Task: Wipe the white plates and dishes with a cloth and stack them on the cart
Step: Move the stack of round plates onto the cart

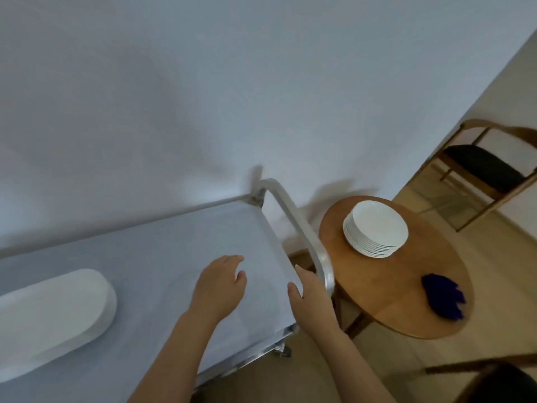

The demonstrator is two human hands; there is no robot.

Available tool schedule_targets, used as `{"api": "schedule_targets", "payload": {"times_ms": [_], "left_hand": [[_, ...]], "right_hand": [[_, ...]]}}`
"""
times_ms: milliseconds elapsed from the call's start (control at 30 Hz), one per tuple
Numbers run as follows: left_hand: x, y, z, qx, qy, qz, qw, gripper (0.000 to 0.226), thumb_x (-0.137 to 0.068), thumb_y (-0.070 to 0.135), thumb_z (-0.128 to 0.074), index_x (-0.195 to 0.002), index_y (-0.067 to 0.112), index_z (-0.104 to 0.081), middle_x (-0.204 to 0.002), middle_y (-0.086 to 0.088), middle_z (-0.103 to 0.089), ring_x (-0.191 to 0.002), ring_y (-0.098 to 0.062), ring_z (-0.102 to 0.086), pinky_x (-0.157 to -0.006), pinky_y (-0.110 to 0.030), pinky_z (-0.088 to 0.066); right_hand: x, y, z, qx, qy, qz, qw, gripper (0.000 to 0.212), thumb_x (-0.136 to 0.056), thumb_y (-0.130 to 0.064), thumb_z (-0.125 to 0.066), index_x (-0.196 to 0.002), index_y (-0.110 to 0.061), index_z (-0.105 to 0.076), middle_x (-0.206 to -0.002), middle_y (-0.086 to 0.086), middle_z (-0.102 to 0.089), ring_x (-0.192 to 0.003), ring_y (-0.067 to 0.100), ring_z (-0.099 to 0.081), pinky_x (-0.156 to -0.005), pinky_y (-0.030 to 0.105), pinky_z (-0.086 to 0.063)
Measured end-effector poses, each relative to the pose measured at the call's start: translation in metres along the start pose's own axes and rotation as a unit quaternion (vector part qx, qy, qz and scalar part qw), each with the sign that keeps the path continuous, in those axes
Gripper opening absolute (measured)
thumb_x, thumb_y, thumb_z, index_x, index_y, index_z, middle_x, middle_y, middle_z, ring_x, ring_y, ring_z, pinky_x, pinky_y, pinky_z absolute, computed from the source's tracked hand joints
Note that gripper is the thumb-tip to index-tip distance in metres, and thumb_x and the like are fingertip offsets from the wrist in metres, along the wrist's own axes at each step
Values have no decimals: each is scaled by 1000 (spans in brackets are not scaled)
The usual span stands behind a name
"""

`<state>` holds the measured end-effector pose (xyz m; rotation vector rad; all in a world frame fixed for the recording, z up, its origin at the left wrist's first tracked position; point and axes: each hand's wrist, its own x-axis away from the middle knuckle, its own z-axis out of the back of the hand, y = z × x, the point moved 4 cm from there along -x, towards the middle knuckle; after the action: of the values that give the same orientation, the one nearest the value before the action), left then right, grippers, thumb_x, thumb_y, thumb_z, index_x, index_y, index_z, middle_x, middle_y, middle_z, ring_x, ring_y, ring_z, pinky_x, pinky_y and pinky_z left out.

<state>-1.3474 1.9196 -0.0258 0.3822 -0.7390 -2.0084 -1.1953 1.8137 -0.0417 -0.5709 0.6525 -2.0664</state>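
A stack of several round white plates (375,228) stands on a round wooden side table (406,286) at the right. A dark blue cloth (443,296) lies crumpled on the same table, nearer to me. The metal cart (174,257), covered with a pale sheet, fills the lower left. A stack of long oval white dishes (55,315) rests on its left part. My left hand (220,286) hovers over the cart top, fingers apart, holding nothing. My right hand (308,298) is at the cart's right edge beside the handle, fingers spread, empty.
The cart's bent metal handle (302,228) rises between the cart top and the side table. A wooden chair with a dark seat (488,167) stands at the far right. A pale wall runs behind the cart. Wood floor shows below the table.
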Motion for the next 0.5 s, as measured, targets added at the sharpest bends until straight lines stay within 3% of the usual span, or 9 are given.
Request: {"api": "schedule_targets", "payload": {"times_ms": [67, 100, 167, 233, 400, 500], "left_hand": [[-6, 41, -30, -2, -18, -26, 1000, 40, -96, 22, -44, -135, 14, -46, -139, -4, -48, -128, -19, -42, -106, -27, -27], [-8, 61, -45, -3, -26, -41, 999, 40, -96, 23, -44, -135, 14, -47, -139, -4, -49, -127, -19, -43, -106, -27, -28], [-12, 99, -72, 0, -43, -66, 997, 36, -95, 22, -44, -130, 14, -51, -134, -5, -53, -122, -21, -47, -102, -29, -32], [-13, 131, -96, -3, -63, -86, 994, 33, -95, 21, -45, -126, 14, -54, -129, -6, -56, -117, -23, -50, -97, -31, -36], [-29, 188, -142, -32, -92, -137, 986, 30, -92, 22, -45, -119, 17, -58, -116, -3, -61, -108, -20, -54, -94, -32, -41], [-48, 210, -169, -38, -115, -139, 983, 37, -94, 26, -44, -129, 17, -53, -127, -2, -57, -117, -17, -49, -104, -35, -38]], "right_hand": [[4, 32, 33, 8, 40, -8, 999, 14, -95, -26, -50, -108, -24, -55, -99, -16, -56, -78, -3, -53, -60, 7, -41], [5, 47, 48, 14, 51, -11, 999, 9, -94, -25, -52, -102, -24, -57, -93, -14, -58, -74, 0, -54, -57, 8, -40], [8, 75, 74, 29, 54, -3, 998, 12, -94, -23, -51, -104, -24, -58, -99, -12, -59, -88, 7, -57, -72, 9, -43], [10, 101, 96, 59, 51, -13, 997, 33, -95, -25, -46, -127, -17, -51, -122, -5, -55, -114, 14, -49, -93, 17, -35], [3, 158, 135, 107, 54, -60, 991, 37, -96, -27, -42, -131, -16, -47, -131, 1, -52, -120, 16, -45, -96, 24, -35], [-13, 185, 149, 131, 42, -83, 987, 47, -96, -28, -39, -142, -15, -36, -142, 2, -44, -130, 16, -39, -106, 29, -31]]}}
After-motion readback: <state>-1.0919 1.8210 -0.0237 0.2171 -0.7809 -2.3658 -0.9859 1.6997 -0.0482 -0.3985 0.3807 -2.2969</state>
